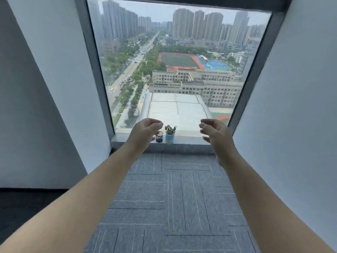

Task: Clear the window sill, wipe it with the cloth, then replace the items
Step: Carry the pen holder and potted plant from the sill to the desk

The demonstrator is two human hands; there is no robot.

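Both arms reach toward the window sill (pixel 187 138) at frame centre, apparently to begin clearing it. Left hand (pixel 145 131) and right hand (pixel 214 133) are loosely curled, spread, holding nothing. On the sill stand a dark glass jar (pixel 159 137), contents indiscernible, and a blue pot (pixel 170 137) holding a small plant. No cloth visible.

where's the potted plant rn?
Head view: the potted plant stands on the window sill, left of centre, right beside a small dark glass, just right of the left hand.
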